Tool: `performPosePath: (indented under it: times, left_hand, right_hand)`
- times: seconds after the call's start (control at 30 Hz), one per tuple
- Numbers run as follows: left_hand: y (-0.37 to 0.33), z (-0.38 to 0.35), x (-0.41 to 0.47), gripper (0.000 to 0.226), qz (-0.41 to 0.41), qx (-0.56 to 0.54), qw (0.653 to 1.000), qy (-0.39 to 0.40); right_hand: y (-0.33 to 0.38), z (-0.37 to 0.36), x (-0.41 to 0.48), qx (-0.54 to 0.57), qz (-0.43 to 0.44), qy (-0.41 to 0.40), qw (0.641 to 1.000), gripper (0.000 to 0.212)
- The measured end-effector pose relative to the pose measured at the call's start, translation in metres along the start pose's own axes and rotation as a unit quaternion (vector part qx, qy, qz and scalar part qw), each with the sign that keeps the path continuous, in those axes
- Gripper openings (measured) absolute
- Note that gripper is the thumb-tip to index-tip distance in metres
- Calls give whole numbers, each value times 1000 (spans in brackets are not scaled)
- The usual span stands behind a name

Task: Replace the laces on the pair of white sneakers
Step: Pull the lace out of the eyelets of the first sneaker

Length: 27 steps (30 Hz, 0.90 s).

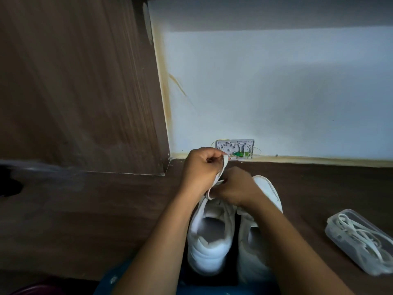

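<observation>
Two white sneakers, left sneaker [208, 248] and right sneaker [266, 188], stood side by side at the worktop's [85, 209] near edge, heels toward the person. Left hand [201, 169] fingers curled, pinching a white lace [221, 171] pulled up off the left sneaker. Right hand [236, 189] fingers curled on the lace's lower part. Clear box [331, 233] of laces lay near the right edge.

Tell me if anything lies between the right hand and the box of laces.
Only the toe of a white sneaker, just beside the right hand; beyond it bare table runs to the box of laces.
</observation>
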<state>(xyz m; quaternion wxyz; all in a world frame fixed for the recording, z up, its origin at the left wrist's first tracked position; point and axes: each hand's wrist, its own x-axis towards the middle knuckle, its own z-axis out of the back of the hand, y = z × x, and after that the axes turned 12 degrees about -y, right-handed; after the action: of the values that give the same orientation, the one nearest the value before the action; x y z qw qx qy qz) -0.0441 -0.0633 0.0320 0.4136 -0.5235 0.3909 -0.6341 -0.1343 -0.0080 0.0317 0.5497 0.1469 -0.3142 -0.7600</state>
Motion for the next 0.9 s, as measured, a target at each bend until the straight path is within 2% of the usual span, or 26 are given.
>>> performPosePath:
  times: [0.07, 0.17, 0.23, 0.27, 0.33, 0.37, 0.4, 0.47, 0.5, 0.57, 0.63, 0.67, 0.73, 0.8, 0.83, 0.9]
  left_hand:
    - [-1, -1, -3, 20, -1, -10, 1000, 7]
    - [0, 5, -2, 26, 56, -67, 996, -15]
    - [9, 11, -2, 23, 104, -38, 993, 30]
    - [15, 12, -4, 19, 111, 25, 990, 85]
    - [28, 14, -8, 11, 87, 124, 973, 175]
    - [32, 14, -7, 8, 60, 144, 972, 179]
    - [34, 13, -6, 15, 27, 165, 973, 158]
    - [31, 9, -4, 25, -23, 208, 972, 106]
    - [27, 7, -2, 28, -38, 203, 975, 80]
    - [17, 4, 3, 35, -44, 111, 993, 25]
    - [5, 2, 8, 32, -40, 12, 999, -12]
    - [0, 0, 8, 32, -38, -14, 999, -18]
    - [-9, -1, 6, 41, -36, -37, 999, -14]
    - [-14, -1, 1, 43, -29, -60, 998, -6]
    - [-14, 1, 0, 43, -16, -74, 997, -3]
    - [-11, 10, -3, 41, 28, -60, 997, 35]
  right_hand:
    - [-2, -10, 3, -2, 18, -62, 998, 20]
    - [-7, -11, 11, 54, 0, -135, 989, 15]
    - [-8, -8, 14, 121, -26, -169, 978, 19]
    - [-7, -7, 14, 176, -41, -190, 965, 24]
    - [-5, -4, 14, 327, -81, -216, 916, 34]
    - [-3, -2, 13, 391, -101, -217, 889, 38]
    - [0, 0, 13, 438, -115, -213, 866, 41]
    - [0, 7, 12, 479, -125, -212, 843, 44]
    - [-2, 12, 11, 471, -121, -201, 850, 41]
    - [-13, 20, 12, 397, -94, -153, 900, 33]
    - [-22, 22, 11, 258, -36, -73, 963, 33]
    - [-24, 19, 11, 183, -2, -38, 982, 26]
    - [-21, 6, 10, 81, 56, -6, 995, 6]
    - [-16, -2, 11, 30, 96, -59, 993, 7]
    - [-14, -4, 13, 45, 102, -106, 988, 8]
    - [-14, -1, 17, 164, 67, -206, 962, 10]
